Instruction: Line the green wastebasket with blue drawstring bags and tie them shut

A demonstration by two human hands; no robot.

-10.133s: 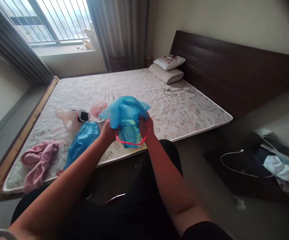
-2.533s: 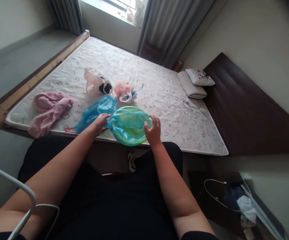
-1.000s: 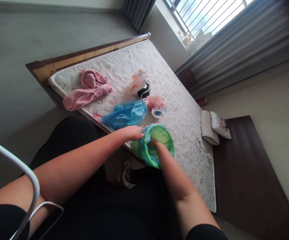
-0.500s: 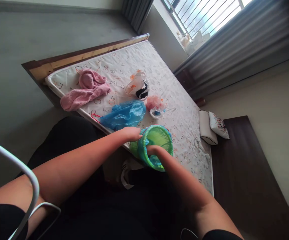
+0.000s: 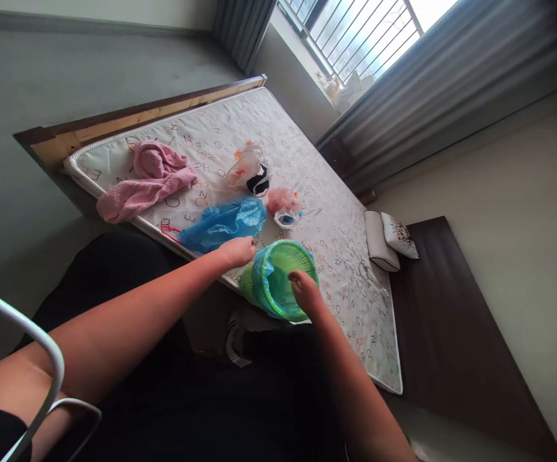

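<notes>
A green mesh basket (image 5: 315, 268) leans at the near edge of the mattress, its mouth turned toward me. Thin blue plastic (image 5: 262, 289) wraps its outside and folds over part of the rim. Just left of the rim is my left hand (image 5: 238, 252), its fingers closed; what they hold, if anything, is hidden. My right hand (image 5: 306, 294) is at the basket's mouth near the right rim, fingers loosely bent and nothing visible in them. Beyond my left hand lies a crumpled blue plastic bag (image 5: 225, 221) with a red tie.
On the lettered mattress (image 5: 326, 256) lie a pink towel (image 5: 151, 183), a whitish plastic bag with something black (image 5: 248, 170) and a pink bag (image 5: 282, 204). Two pillows (image 5: 388, 239) rest by the dark headboard (image 5: 452, 308). A white cable (image 5: 42, 337) hangs beside my left arm.
My right hand has come up from inside the basket to its mouth. My left hand has shifted slightly away from the rim. The whole view has swung, so things appear further left.
</notes>
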